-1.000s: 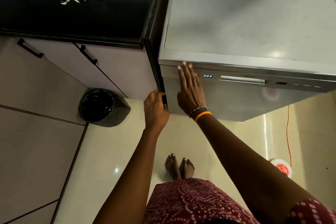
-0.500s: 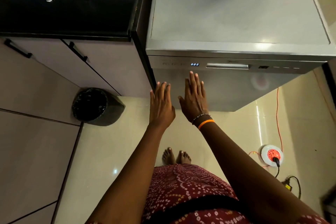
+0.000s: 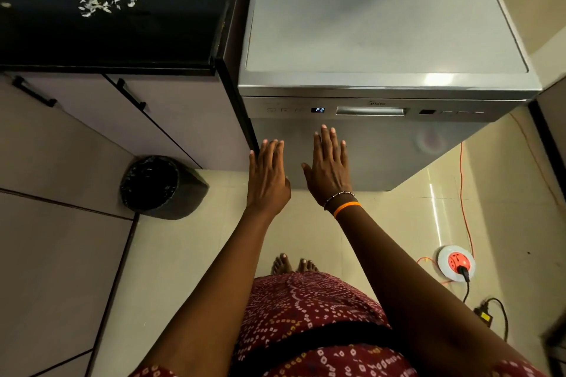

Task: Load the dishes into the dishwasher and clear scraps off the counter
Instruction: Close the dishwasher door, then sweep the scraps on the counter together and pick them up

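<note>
A silver dishwasher [image 3: 386,40] stands with its door closed, and its small display [image 3: 318,109] is lit. My left hand [image 3: 267,176] is flat with fingers apart in front of the door's lower left corner, holding nothing. To its right, my right hand [image 3: 330,164], with an orange band at the wrist, is also flat and open before the door. Whether either palm touches the door I cannot tell. Pale scraps [image 3: 92,0] lie scattered on the black counter [image 3: 171,24] to the left. No dishes are in view.
A black-lined bin [image 3: 156,187] stands on the floor below the cabinet doors [image 3: 171,119]. An orange cable [image 3: 464,199] runs to a round extension socket [image 3: 456,263] on the floor at right, with a black plug and lead beside it. My bare feet [image 3: 294,265] are on pale tiles.
My left hand has come off the door's left edge and opened flat. My right hand has slid down from the control panel. The display now reads P2.
</note>
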{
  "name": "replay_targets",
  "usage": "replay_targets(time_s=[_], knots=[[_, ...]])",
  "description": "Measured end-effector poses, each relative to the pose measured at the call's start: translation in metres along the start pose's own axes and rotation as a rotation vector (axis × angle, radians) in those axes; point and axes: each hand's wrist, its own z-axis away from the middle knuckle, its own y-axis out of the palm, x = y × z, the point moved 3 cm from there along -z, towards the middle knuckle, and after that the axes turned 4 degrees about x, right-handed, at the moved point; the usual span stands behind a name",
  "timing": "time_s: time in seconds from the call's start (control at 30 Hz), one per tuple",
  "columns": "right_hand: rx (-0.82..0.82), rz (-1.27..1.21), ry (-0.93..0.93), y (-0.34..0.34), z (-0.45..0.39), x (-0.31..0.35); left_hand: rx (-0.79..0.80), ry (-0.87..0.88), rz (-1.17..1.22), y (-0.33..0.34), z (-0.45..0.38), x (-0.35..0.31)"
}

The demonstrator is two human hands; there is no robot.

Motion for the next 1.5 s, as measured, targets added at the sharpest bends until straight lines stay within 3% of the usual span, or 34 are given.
replay_targets(time_s=[0.23, 0.43, 0.67, 0.9, 1.13, 1.3, 1.5], knots=[[-0.004, -0.009, -0.020, 0.001, 0.000, 0.007, -0.038, -0.019, -0.011, -0.003, 0.006, 0.005], [0.001, -0.049, -0.081, 0.002, -0.012, 0.031, -0.170, -0.116, 0.101, -0.018, 0.013, 0.027], [-0.074, -0.092, -0.280, -0.007, -0.054, 0.095, -0.342, -0.276, 0.172, -0.051, -0.005, 0.081], [-0.150, -0.119, -0.378, -0.024, -0.143, 0.187, -0.388, -0.333, 0.181, -0.090, -0.054, 0.164], [-0.091, -0.142, -0.305, -0.036, -0.243, 0.270, -0.390, -0.381, 0.169, -0.154, -0.106, 0.272], [0.024, -0.168, -0.186, -0.031, -0.296, 0.299, -0.393, -0.537, 0.306, -0.184, -0.120, 0.345], [0.054, -0.071, -0.099, -0.027, -0.346, 0.317, -0.245, -0.541, 0.303, -0.189, -0.150, 0.391]])
